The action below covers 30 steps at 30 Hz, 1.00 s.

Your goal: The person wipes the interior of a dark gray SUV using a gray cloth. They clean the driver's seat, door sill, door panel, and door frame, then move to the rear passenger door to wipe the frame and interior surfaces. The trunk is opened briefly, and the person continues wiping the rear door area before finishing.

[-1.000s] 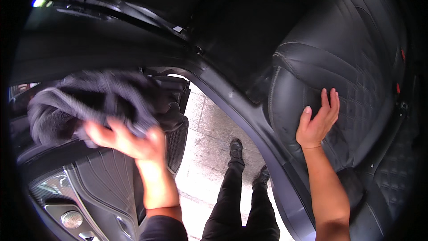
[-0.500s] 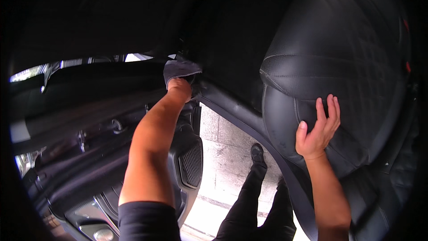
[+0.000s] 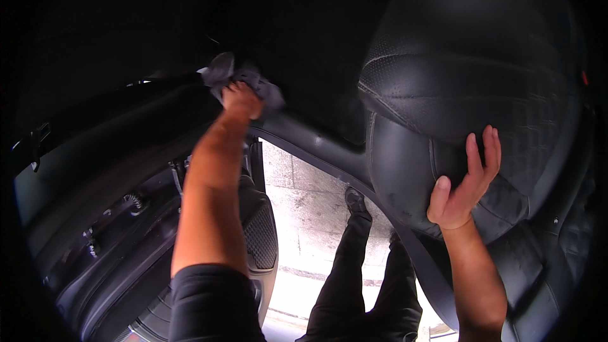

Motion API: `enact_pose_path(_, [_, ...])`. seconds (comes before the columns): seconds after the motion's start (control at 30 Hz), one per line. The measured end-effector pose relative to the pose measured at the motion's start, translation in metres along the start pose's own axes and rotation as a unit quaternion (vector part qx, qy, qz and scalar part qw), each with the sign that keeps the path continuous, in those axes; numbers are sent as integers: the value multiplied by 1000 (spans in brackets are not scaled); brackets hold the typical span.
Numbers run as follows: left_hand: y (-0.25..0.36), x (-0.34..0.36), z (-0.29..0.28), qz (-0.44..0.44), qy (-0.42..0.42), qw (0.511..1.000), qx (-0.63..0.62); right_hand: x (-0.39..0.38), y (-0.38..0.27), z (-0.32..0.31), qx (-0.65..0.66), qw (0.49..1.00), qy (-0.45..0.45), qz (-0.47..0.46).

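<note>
My left hand [image 3: 242, 99] reaches far forward into the dark corner by the front of the car's door opening. Its fingers press on a crumpled grey cloth [image 3: 269, 93], which spreads out on both sides of the hand and lies against the dark trim. On the right, my right hand [image 3: 464, 183] rests on the side of a black leather car seat [image 3: 456, 82], with thumb and fingers apart and nothing in it. Stitching and a quilted pattern run across the seat.
An open car door [image 3: 114, 215] with a speaker grille [image 3: 261, 237] stands at the left. The door sill [image 3: 323, 152] runs slantwise between the footwell and the bright pavement [image 3: 301, 196]. My legs and a dark shoe [image 3: 355, 201] show below.
My left hand has moved forward and a little left with the cloth, which now looks more spread out. The view has shifted slightly; my right hand stays on the seat.
</note>
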<state>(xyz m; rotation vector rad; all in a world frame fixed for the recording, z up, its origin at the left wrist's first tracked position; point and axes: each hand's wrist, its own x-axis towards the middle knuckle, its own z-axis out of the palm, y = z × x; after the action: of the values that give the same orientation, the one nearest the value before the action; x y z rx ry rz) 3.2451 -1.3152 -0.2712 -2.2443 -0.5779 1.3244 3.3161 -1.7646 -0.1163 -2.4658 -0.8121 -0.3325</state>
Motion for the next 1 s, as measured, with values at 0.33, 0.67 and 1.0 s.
enact_pose_path(0.33, [34, -94, 9, 78, 142, 968, -191, 6, -10, -2, -13, 1000, 4, -21])
enact_pose_path(0.67, [150, -167, 11, 190, 167, 899, -358, 3, -10, -2, -6, 1000, 16, -24])
enact_pose_path(1.0, [68, -66, 21, 65, 186, 946, -256, 0, -6, 2, -15, 999, 19, -33])
